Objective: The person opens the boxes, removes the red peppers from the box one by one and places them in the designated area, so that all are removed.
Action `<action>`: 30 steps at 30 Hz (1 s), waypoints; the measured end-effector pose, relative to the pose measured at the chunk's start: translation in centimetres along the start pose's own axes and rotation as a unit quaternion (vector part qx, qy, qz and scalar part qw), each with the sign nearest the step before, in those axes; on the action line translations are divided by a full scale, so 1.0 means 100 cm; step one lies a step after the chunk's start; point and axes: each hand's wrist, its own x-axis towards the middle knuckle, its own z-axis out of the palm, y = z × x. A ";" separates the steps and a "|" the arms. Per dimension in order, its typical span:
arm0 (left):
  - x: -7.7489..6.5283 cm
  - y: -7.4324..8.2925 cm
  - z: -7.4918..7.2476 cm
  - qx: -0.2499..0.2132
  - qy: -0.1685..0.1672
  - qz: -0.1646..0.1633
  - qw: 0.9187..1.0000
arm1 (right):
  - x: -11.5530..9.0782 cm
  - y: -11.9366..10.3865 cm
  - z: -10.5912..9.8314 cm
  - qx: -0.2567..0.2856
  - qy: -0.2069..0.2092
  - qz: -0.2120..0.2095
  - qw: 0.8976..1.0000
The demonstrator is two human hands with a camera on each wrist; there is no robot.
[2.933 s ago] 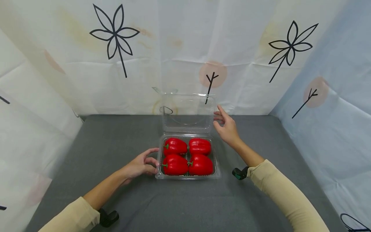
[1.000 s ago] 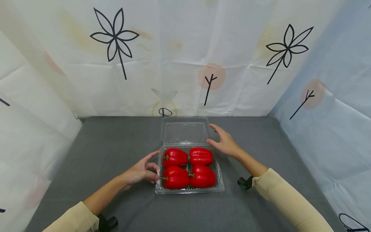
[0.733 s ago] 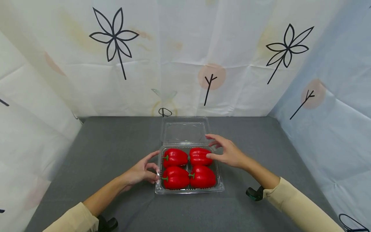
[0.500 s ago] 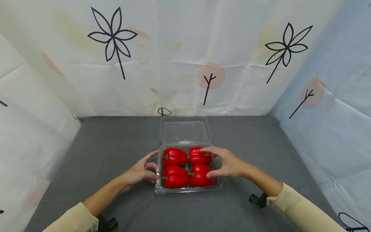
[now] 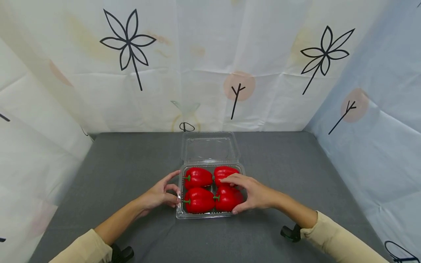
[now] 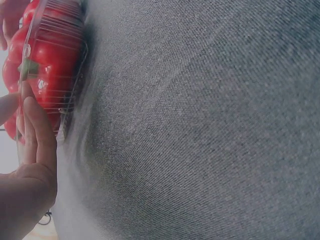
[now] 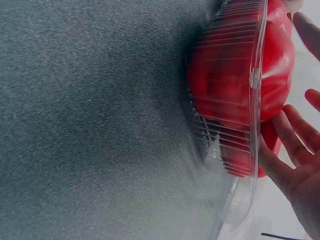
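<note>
A clear plastic clamshell container (image 5: 210, 216) holds several red bell peppers with green stems, lying in two rows. My left hand (image 5: 161, 193) rests at its left rim, fingers extended; in the left wrist view, fingers (image 6: 42, 132) lie along the rim and outer wall. Over the right side, my right hand (image 5: 254, 193) spans the front-right bell pepper (image 5: 225, 199), thumb at its front right. Its fingers reach toward the rear-right bell pepper (image 5: 225, 170). In the right wrist view, fingertips (image 7: 287, 117) reach over the rim among the peppers.
The container's clear lid (image 5: 210, 148) lies folded back behind the peppers, near the back edge of the grey cloth-covered table (image 5: 148, 157). A white patterned curtain (image 5: 204, 54) hangs behind, and more cloth hangs at both sides.
The container came closer to me and its raised lid went down flat behind. My right hand left the lid and moved forward-to-near over the right-hand peppers. The left hand stayed at the rim.
</note>
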 end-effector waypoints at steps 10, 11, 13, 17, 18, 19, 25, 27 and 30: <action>0.000 0.000 -0.002 0.000 -0.004 -0.004 1.000 | 0.008 -0.004 0.004 -0.076 0.000 0.029 0.997; 0.000 0.000 -0.002 0.000 -0.005 -0.003 1.000 | 0.009 -0.003 0.005 -0.081 0.001 0.030 0.996; 0.000 0.000 -0.003 0.001 -0.009 0.000 1.000 | 0.010 -0.002 0.005 -0.082 0.002 0.030 0.996; 0.001 -0.002 -0.002 0.001 -0.012 0.006 1.000 | 0.012 0.002 0.006 -0.075 0.005 0.019 0.997; 0.002 -0.003 -0.002 0.000 -0.012 0.006 1.000 | 0.013 0.003 0.006 -0.072 0.006 0.015 0.997; 0.002 -0.003 -0.002 -0.001 -0.011 0.006 1.000 | 0.013 0.004 0.006 -0.071 0.007 0.011 0.997; 0.002 -0.004 -0.003 -0.002 -0.012 0.006 1.000 | 0.014 0.006 0.007 -0.071 0.011 0.002 0.997; 0.002 -0.005 -0.003 -0.002 -0.012 0.007 1.000 | 0.015 0.007 0.007 -0.068 0.012 0.006 0.998; 0.003 -0.005 -0.003 -0.002 -0.012 0.007 1.000 | 0.015 0.008 0.008 -0.059 0.013 0.012 0.998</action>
